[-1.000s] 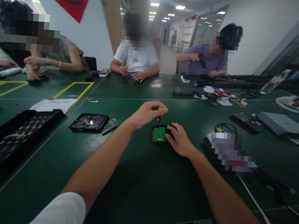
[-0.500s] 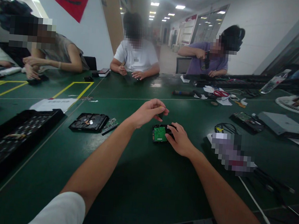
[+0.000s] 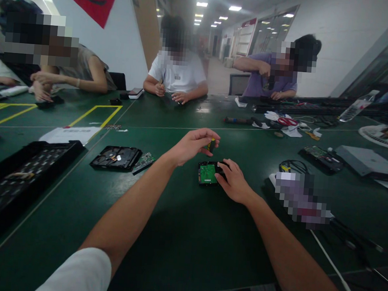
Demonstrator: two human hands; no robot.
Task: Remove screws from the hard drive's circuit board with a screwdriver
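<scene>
A hard drive (image 3: 207, 173) lies on the green table with its green circuit board facing up. My right hand (image 3: 234, 178) grips its right end, thumb on the board side and fingers over the far edge, hiding that end. Just above the drive's far left part, my left hand (image 3: 197, 145) is closed around a short screwdriver (image 3: 211, 145) with a yellow and black handle. The screwdriver's tip is too small to make out.
To the left lie an opened hard drive (image 3: 116, 158), a loose circuit board (image 3: 144, 161) and a long black tray (image 3: 26, 181). On the right are a cable (image 3: 293, 167), another drive (image 3: 320, 158) and a grey metal case (image 3: 369, 164). Several people sit across the table.
The screwdriver has turned in my left fingers, so more of its yellow handle shows. My right hand and the hard drive have stayed in place.
</scene>
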